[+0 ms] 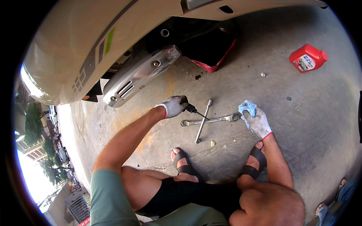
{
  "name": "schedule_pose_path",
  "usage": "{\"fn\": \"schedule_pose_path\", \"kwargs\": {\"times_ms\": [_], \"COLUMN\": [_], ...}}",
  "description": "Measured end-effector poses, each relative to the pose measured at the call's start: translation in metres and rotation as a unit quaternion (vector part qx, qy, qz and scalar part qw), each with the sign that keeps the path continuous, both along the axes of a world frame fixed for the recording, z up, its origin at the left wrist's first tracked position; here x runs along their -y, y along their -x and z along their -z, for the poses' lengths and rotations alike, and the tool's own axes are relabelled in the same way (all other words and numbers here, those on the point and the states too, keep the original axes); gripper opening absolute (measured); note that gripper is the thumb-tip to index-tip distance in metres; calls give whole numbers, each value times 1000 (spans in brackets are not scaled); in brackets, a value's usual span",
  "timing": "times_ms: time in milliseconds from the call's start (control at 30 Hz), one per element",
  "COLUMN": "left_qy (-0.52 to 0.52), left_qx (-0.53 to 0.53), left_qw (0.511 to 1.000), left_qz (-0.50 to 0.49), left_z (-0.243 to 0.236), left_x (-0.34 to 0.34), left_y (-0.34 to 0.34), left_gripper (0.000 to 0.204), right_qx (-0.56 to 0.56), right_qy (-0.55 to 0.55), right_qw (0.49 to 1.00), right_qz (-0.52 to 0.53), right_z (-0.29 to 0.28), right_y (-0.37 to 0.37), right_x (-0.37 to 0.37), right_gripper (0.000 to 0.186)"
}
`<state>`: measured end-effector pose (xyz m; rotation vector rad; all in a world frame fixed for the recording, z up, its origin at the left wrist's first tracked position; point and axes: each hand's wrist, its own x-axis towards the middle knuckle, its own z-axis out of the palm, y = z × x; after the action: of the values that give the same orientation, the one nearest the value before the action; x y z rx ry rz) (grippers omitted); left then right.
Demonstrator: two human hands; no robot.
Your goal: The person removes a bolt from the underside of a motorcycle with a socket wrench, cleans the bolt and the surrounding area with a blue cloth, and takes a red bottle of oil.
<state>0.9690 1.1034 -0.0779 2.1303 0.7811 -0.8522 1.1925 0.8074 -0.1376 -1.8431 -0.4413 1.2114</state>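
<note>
**Gloved hands over tools on concrete**

A scooter (pixel 86 49) fills the upper left, its muffler (pixel 139 77) above a drain pan (pixel 211 56). A red oil bottle (pixel 308 57) lies at right. The left hand (pixel 173 106) is fisted around a screwdriver (pixel 196 112), beside a crossed wrench (pixel 209 121) and socket bar (pixel 203 121). The right hand (pixel 258 122) pinches a blue rag (pixel 247 108).

L hand (pixel 174 106) gloved, fist closed, arm stretched fwd. R hand (pixel 259 122) gloved, fingers curled, arm bent down by R knee.
</note>
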Motion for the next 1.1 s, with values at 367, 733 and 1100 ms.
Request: {"fn": "schedule_pose_path", "kwargs": {"times_ms": [367, 733, 1100], "left_qy": [3, -42, -7], "left_qx": [-41, -98, -154], "left_qw": [999, 987, 975], "left_qz": [-17, 119, 158], "left_z": [5, 11, 66], "left_x": [-7, -23, -32], "left_y": [10, 9, 5], "left_gripper": [30, 27, 31], "right_qx": [12, 18, 41], "right_qy": [10, 10, -37], "right_qw": [1000, 999, 997], "right_qz": [-12, -39, -46], "right_z": [-3, -8, 11], "right_y": [3, 3, 12], "right_x": [-3, -4, 2], "right_gripper": [38, 36, 30]}}
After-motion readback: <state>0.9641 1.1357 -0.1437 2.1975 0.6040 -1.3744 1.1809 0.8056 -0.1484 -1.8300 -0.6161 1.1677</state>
